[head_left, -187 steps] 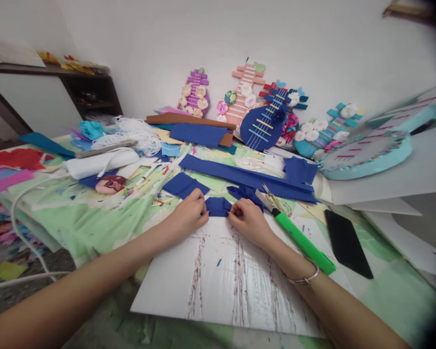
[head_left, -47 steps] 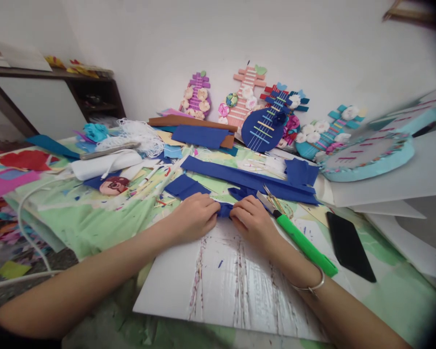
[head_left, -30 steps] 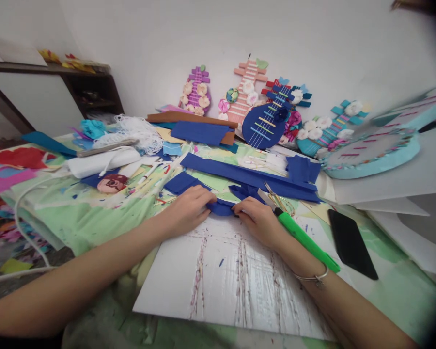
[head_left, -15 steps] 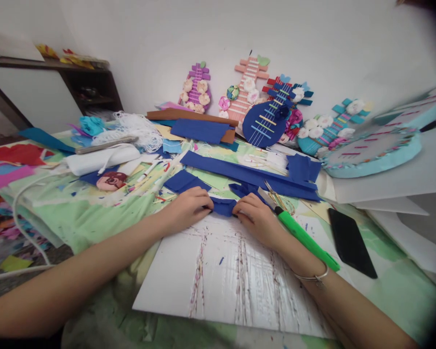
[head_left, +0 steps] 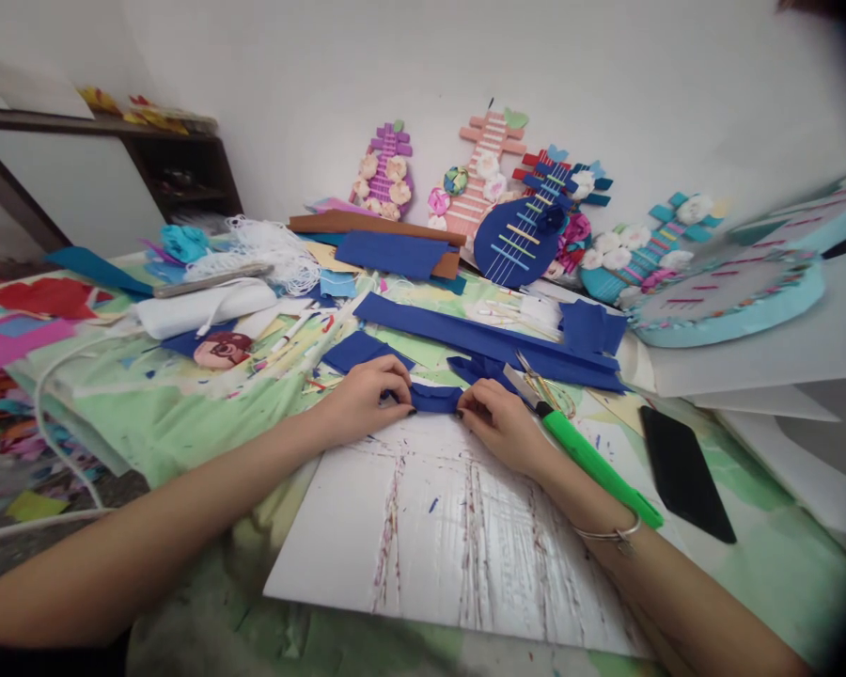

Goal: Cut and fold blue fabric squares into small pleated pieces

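Note:
Between my hands is a small dark blue strip (head_left: 437, 399), paper or cloth, with a white edge along its top. My left hand (head_left: 373, 397) pinches its left end, thumb and fingers closed. At the right end, my right hand (head_left: 497, 418) grips it the same way. The strip lies at the far edge of a white board (head_left: 367, 527) scored with rough cut lines. Beyond my fingers are a folded blue piece (head_left: 367, 352), a crumpled blue piece (head_left: 476, 368) and a long blue strip (head_left: 465, 337).
A green utility knife (head_left: 599, 465) lies beside my right forearm with scissors (head_left: 532, 374) behind it. A black phone (head_left: 683, 475) rests farther right. Several decorated lute shapes, one a blue lute (head_left: 514, 240), lean on the wall. White string (head_left: 282, 259) and a white glue gun (head_left: 208, 308) lie left.
My left fingers have shifted a little on the strip, and the thumb now shows more. Both hands keep hold of it; the whole view has moved slightly.

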A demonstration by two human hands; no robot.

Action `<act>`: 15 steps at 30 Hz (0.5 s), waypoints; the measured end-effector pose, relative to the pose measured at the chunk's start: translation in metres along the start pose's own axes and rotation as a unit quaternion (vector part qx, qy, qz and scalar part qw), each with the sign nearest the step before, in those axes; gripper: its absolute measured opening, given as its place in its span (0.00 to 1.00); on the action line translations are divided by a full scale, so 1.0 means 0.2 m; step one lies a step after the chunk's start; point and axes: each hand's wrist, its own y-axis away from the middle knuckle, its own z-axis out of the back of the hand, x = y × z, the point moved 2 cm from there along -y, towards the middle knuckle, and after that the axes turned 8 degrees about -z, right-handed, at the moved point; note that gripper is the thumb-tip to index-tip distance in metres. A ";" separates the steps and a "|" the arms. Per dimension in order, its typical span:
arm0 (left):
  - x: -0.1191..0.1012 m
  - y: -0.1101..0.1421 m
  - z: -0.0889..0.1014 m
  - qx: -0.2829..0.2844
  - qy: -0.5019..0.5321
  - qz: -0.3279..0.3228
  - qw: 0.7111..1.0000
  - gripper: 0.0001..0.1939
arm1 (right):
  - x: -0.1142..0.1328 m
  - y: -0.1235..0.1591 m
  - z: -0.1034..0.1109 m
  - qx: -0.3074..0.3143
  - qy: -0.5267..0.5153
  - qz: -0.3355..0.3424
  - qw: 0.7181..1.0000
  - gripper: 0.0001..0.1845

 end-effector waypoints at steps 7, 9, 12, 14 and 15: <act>0.00 -0.01 -0.01 -0.004 0.015 0.023 1.000 0.05 | 0.00 -0.02 -0.01 -0.002 -0.018 -0.044 0.999 0.07; 0.00 -0.01 -0.01 -0.005 0.025 0.038 0.999 0.04 | 0.00 -0.02 -0.01 -0.004 -0.019 -0.054 0.998 0.06; 0.00 -0.02 -0.01 -0.006 0.034 0.067 0.997 0.03 | 0.00 -0.03 -0.02 -0.015 -0.025 -0.071 0.997 0.06; 0.00 -0.03 -0.01 -0.003 0.033 0.087 0.996 0.03 | 0.01 -0.03 -0.02 -0.019 -0.026 -0.080 0.996 0.06; 0.00 -0.03 -0.01 0.001 0.030 0.097 0.995 0.03 | 0.01 -0.03 -0.02 -0.020 -0.027 -0.085 0.996 0.06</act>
